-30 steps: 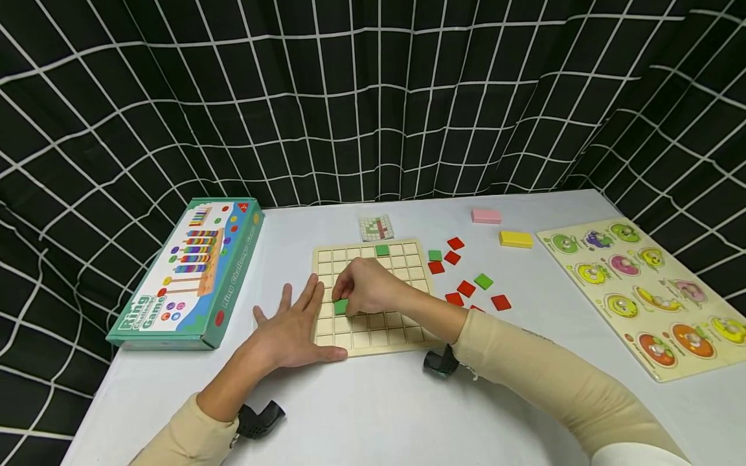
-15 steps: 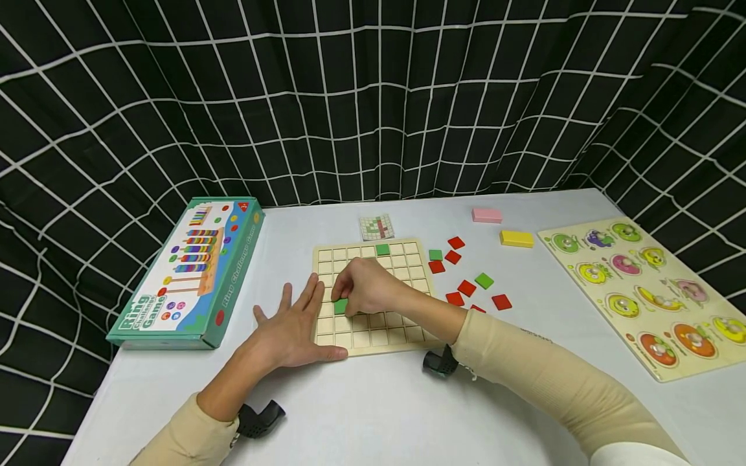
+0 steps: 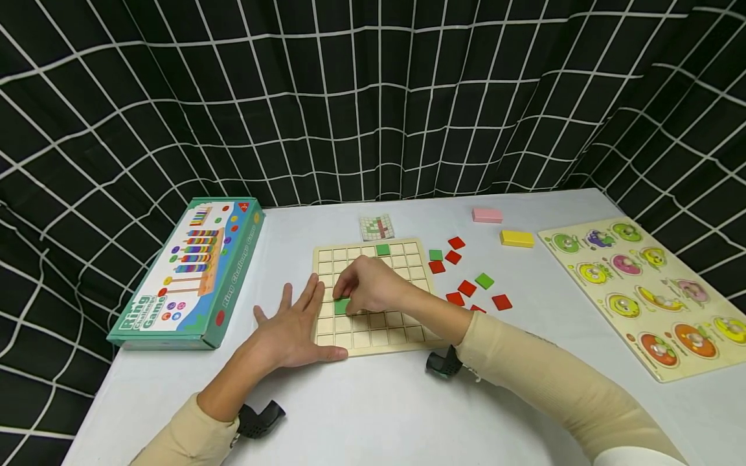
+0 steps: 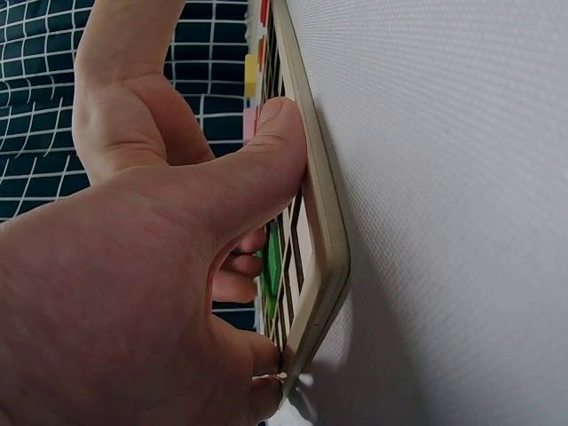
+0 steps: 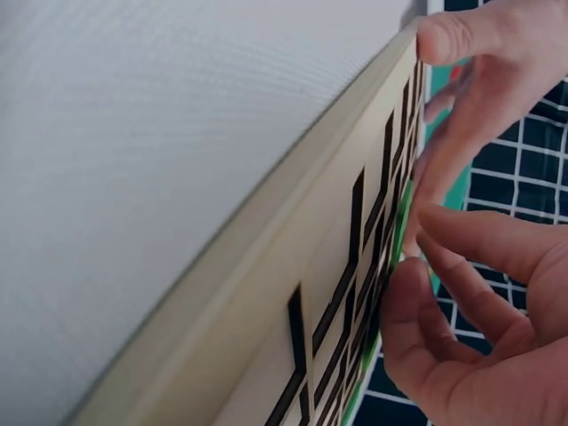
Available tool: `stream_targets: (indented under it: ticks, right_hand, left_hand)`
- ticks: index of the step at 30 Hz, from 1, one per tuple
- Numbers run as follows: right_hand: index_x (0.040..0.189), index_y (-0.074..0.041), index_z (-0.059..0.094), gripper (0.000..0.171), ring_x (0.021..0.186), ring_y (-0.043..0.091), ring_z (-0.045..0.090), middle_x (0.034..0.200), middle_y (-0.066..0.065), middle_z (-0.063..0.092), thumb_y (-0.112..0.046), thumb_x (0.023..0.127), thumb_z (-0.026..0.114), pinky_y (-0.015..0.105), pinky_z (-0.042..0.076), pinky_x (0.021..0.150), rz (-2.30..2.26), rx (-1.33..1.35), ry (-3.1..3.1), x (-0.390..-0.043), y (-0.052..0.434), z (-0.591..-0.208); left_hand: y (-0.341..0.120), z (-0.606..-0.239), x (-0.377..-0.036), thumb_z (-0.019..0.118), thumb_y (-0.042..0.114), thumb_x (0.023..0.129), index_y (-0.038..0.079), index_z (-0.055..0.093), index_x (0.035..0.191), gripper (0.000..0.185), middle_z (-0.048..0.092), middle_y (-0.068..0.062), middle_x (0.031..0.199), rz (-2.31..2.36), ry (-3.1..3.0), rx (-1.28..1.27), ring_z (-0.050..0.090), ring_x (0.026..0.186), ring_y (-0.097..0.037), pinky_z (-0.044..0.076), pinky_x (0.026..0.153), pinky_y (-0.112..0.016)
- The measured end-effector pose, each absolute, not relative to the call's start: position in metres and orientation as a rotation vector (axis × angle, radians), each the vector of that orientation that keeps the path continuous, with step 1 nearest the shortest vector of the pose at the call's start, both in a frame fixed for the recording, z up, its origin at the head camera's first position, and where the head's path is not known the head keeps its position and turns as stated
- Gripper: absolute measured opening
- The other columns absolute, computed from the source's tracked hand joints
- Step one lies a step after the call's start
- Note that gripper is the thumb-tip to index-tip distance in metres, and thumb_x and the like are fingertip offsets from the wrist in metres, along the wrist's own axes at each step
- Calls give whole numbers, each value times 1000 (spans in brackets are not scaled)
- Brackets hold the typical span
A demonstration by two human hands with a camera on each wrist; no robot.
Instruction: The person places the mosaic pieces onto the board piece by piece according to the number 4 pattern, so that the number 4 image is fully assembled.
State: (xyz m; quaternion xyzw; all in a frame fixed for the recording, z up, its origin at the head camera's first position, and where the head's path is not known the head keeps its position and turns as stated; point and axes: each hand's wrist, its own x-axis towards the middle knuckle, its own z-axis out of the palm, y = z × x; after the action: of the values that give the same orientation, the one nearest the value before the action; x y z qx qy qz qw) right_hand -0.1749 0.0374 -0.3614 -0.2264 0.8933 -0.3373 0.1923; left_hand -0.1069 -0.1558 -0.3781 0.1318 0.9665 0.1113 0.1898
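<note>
Nothing has shifted: your right hand [image 3: 373,285] still pinches the green tile [image 3: 341,306] flat over a cell near the grid board [image 3: 408,333]'s left edge, while your left hand [image 3: 294,330], fingers straight, braces that edge.

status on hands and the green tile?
Left hand flat, bracing grid board. Right hand pinching green tile at a board cell. Nothing blocking the cell.

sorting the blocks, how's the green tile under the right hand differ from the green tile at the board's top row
The green tile under the right hand sits low on the board's left, pinched by fingers; the top-row green tile lies free, untouched, fully visible. Both are green squares lying in the grid board.
</note>
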Motion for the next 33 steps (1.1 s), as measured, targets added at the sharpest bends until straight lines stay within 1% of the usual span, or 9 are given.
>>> stream_targets:
  ticks: [4,7,13,17,20,27,31,33]
  right_hand:
    - [93,-12,82,26,82,11,66,90,-1,78,4,73,82,26,53,77,-1005,-609,2496,-175,44,-359]
    - [96,-11,82,25,81,11,67,93,1,79,2,75,81,27,54,77,-1051,-604,2479,-175,50,-357]
    - [103,-10,82,24,76,12,69,94,2,77,-1,81,81,27,54,73,-1123,-566,2454,-179,66,-352]
    - [105,-8,81,22,81,16,70,101,7,78,-3,84,80,29,55,73,-1170,-572,2464,-184,79,-349]
    - [107,-7,81,22,83,17,70,106,10,78,-4,85,80,30,55,75,-1202,-559,2480,-186,90,-346]
    - [111,-8,80,26,91,22,70,106,10,77,-7,85,81,31,53,74,-1250,-445,2507,-192,115,-342]
    - [112,-7,80,26,92,25,69,109,14,76,-7,86,81,30,53,72,-1269,-394,2540,-196,129,-340]
    - [113,-6,80,27,91,26,69,108,15,76,-6,86,81,32,54,72,-1281,-363,2555,-197,136,-340]
  left_hand:
    - [-155,-377,-107,71,80,79,9,11,168,129,-3,-6,177,307,2715,372,7,157,-56,14,98,-95]
    - [-155,-377,-106,71,80,78,9,11,168,129,-2,-6,177,304,2714,370,8,157,-56,15,98,-94]
    - [-154,-376,-105,71,80,78,8,11,168,130,-1,-6,178,307,2715,366,9,157,-56,15,98,-94]
    - [-154,-377,-106,72,79,78,8,11,168,130,-1,-7,177,311,2718,366,8,157,-56,14,98,-94]
    - [-154,-378,-107,72,79,78,8,11,168,130,-1,-7,177,312,2722,370,8,157,-56,14,98,-94]
    - [-155,-381,-107,73,78,77,8,12,168,130,0,-7,177,326,2735,377,10,156,-57,15,97,-95]
    - [-154,-380,-106,74,78,77,7,12,168,131,0,-7,177,330,2736,377,10,156,-58,15,96,-95]
    - [-154,-380,-106,74,78,77,8,12,168,131,0,-7,177,329,2736,377,9,156,-57,15,96,-95]
